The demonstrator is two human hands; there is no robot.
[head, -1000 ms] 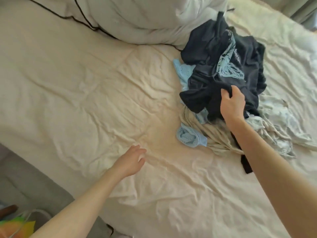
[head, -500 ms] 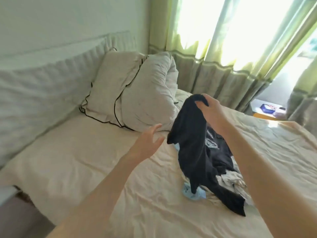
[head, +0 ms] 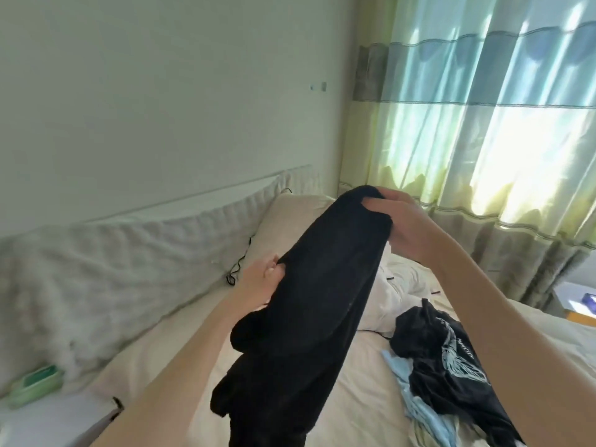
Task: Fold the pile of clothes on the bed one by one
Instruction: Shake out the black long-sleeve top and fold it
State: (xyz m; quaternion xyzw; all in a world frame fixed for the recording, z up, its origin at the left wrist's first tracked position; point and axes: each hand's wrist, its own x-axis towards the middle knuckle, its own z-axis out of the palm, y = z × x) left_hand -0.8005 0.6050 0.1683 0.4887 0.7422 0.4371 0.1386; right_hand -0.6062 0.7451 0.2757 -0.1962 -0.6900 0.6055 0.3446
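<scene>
A black garment (head: 316,304) hangs in the air over the bed (head: 361,404), stretched between both hands. My right hand (head: 403,221) grips its top edge high up, fingers curled over the cloth. My left hand (head: 263,279) pinches its left edge lower down. The garment's lower part droops toward the bottom of the view. On the bed to the right lies the pile of clothes (head: 445,375), with a dark printed top over light blue pieces (head: 416,411).
A pillow (head: 290,217) and a white duvet (head: 396,288) lie behind the garment. A padded headboard (head: 129,262) runs along the left. A green box (head: 35,385) sits on a bedside surface at lower left. Curtains (head: 483,130) hang at the right.
My right hand has lifted the black garment clear of the pile and higher. My left hand, free before, now holds its left edge. The view has tilted up.
</scene>
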